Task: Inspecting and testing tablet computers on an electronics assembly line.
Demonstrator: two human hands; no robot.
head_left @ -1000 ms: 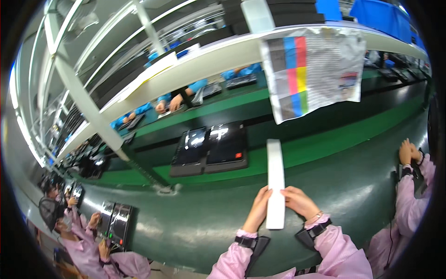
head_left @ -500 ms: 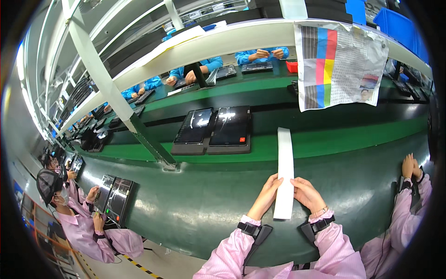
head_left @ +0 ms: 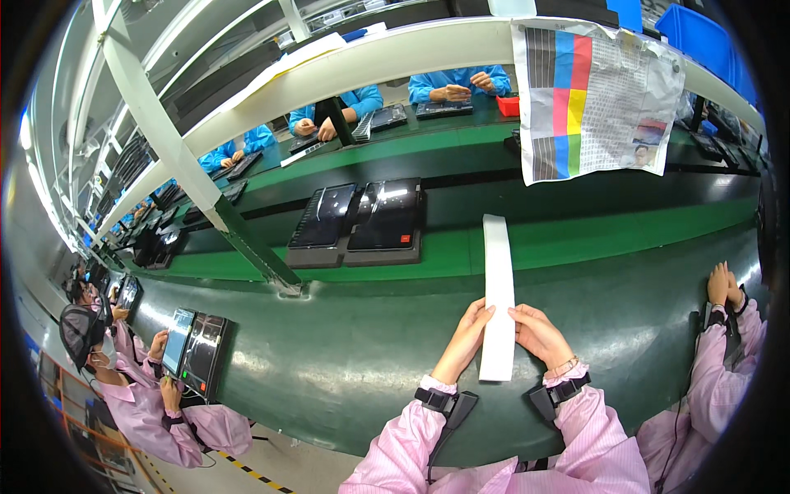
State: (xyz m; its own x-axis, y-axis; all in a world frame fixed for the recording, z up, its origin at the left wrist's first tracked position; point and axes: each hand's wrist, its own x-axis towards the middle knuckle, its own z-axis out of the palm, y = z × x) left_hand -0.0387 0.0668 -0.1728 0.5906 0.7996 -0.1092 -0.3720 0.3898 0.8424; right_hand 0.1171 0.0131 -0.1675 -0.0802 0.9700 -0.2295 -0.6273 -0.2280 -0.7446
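I hold a long white strip [head_left: 498, 288] upright over the dark green workbench [head_left: 346, 362]. My left hand [head_left: 467, 337] pinches its left edge near the lower end, and my right hand [head_left: 536, 333] pinches its right edge at the same height. Both wrists wear black straps over pink sleeves. Beyond the strip, two dark flat devices [head_left: 358, 221] lie side by side on the green conveyor belt [head_left: 576, 239].
A white shelf frame with a slanted post [head_left: 197, 177] crosses overhead; a colour-chart sheet [head_left: 592, 99] hangs from it. A person in pink at the left [head_left: 156, 403] handles devices, another person's hands [head_left: 722, 286] rest at the right. Workers in blue sit across the belt.
The view has shifted so the strip and my hands sit slightly further right and lower. My grip on the strip is unchanged.
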